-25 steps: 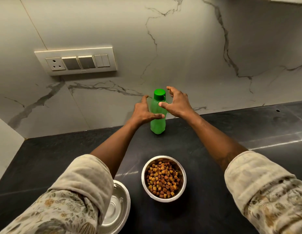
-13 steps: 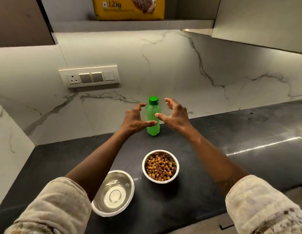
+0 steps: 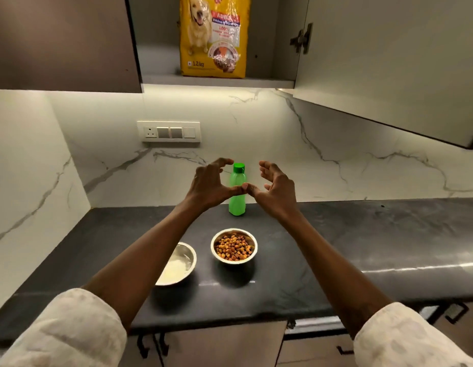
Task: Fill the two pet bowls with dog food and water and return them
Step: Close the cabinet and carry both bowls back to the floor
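Observation:
A green water bottle (image 3: 237,197) with a green cap stands upright at the back of the dark counter (image 3: 336,242). My left hand (image 3: 210,185) and my right hand (image 3: 275,189) hover in front of it at mid height, fingers spread and loosely curved, thumbs nearly meeting, holding nothing. Nearer to me a steel bowl (image 3: 234,246) holds brown and orange dog food. To its left stands a second steel bowl (image 3: 178,264) with a pale shiny inside, partly hidden by my left forearm.
A yellow dog food bag (image 3: 214,35) stands in the open upper cabinet, whose door (image 3: 389,62) hangs out at the right. A switch plate (image 3: 168,132) sits on the marble wall. Drawers with black handles lie below the counter edge.
The view has pulled back and tilted up, so the cabinet and the bag now show. Both hands have drawn away from the bottle toward me, and their thumbs have come closer together.

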A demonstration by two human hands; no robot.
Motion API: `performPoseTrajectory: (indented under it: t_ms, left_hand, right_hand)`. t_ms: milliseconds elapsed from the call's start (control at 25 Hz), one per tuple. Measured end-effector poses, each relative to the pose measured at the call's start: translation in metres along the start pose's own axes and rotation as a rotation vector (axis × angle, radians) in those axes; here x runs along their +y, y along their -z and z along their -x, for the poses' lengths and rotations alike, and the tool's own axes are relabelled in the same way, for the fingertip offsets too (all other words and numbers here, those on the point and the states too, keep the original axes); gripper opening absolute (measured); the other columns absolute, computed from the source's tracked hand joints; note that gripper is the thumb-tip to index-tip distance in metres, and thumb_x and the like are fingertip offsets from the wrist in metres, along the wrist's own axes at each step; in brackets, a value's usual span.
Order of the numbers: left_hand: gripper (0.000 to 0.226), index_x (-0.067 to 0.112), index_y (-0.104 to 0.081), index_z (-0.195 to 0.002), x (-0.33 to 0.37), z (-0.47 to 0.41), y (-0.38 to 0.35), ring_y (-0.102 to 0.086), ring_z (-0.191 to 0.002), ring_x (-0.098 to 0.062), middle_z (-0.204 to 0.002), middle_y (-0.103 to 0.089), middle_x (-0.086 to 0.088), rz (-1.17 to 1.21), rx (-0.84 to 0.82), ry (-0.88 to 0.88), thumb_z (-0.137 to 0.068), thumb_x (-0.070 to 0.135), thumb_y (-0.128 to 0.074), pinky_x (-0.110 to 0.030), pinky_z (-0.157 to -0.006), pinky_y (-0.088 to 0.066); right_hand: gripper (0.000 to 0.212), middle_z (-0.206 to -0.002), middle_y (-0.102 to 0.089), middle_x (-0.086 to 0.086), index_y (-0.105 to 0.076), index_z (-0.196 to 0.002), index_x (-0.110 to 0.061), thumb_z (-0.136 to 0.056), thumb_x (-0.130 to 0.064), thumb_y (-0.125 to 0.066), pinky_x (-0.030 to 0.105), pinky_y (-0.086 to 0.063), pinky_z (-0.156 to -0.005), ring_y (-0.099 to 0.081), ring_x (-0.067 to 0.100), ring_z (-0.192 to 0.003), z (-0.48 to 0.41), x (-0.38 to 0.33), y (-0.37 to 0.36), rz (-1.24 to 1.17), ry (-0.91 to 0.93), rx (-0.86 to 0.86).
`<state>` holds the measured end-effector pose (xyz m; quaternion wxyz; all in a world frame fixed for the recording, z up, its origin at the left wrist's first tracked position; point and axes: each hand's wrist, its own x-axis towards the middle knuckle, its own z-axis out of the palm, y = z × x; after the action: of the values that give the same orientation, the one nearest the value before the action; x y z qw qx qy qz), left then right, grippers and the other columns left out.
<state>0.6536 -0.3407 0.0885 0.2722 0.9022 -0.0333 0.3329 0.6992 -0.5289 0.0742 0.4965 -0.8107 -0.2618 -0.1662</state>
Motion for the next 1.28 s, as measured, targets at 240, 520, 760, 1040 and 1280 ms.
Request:
performPoseTrajectory:
  t_ms: [240, 520, 760, 1040, 1280]
  left_hand:
    - [0.075, 0.022, -0.069, -0.128, 0.089, 0.066, 0.027, -0.072, -0.109, -0.012, -0.127, -0.074, 0.004, 0.011, 0.113, -0.019, -0.068, 0.064, -0.088, -0.024, -0.087, -0.055]
    - [0.06, 0.014, -0.078, -0.114, 0.199, 0.071, 0.046, -0.076, -0.095, -0.008, -0.109, -0.081, 0.0, 0.147, 0.262, -0.176, -0.072, 0.055, -0.09, -0.026, -0.086, -0.063]
    - [0.048, 0.008, -0.078, -0.114, 0.269, 0.06, 0.042, -0.077, -0.096, -0.014, -0.108, -0.081, -0.006, 0.218, 0.276, -0.308, -0.078, 0.037, -0.09, -0.028, -0.087, -0.064]
    - [0.051, 0.007, -0.078, -0.117, 0.29, 0.057, 0.038, -0.077, -0.1, -0.018, -0.112, -0.08, -0.009, 0.232, 0.256, -0.307, -0.079, 0.037, -0.09, -0.028, -0.089, -0.062]
    - [0.056, 0.005, -0.073, -0.127, 0.279, 0.058, 0.041, -0.077, -0.104, -0.019, -0.116, -0.079, -0.011, 0.24, 0.268, -0.312, -0.08, 0.03, -0.09, -0.024, -0.093, -0.059]
  right_hand:
    - [0.074, -0.145, -0.064, 0.007, -0.055, -0.145, -0.017, -0.082, -0.035, -0.089, 0.027, -0.054, -0.099, -0.062, 0.017, -0.13, 0.073, -0.037, 0.062, -0.113, 0.034, 0.104]
    - [0.063, -0.138, -0.066, 0.006, -0.056, -0.144, -0.009, -0.09, -0.028, -0.083, 0.018, -0.055, -0.099, -0.064, 0.007, -0.122, 0.111, -0.085, 0.129, -0.357, 0.079, 0.579]
    - [0.054, -0.133, -0.07, 0.005, -0.061, -0.138, -0.006, -0.092, -0.028, -0.079, 0.031, -0.058, -0.104, -0.069, 0.014, -0.123, 0.116, -0.105, 0.162, -0.448, 0.154, 0.821]
    - [0.045, -0.126, -0.072, 0.004, -0.065, -0.134, -0.006, -0.095, -0.026, -0.075, 0.02, -0.059, -0.096, -0.07, 0.013, -0.116, 0.11, -0.101, 0.181, -0.524, 0.079, 0.964]
    - [0.027, -0.111, -0.079, 0.003, -0.076, -0.12, -0.005, -0.098, -0.02, -0.073, 0.017, -0.06, -0.088, -0.075, 0.002, -0.102, 0.108, -0.103, 0.167, -0.507, 0.149, 0.93]
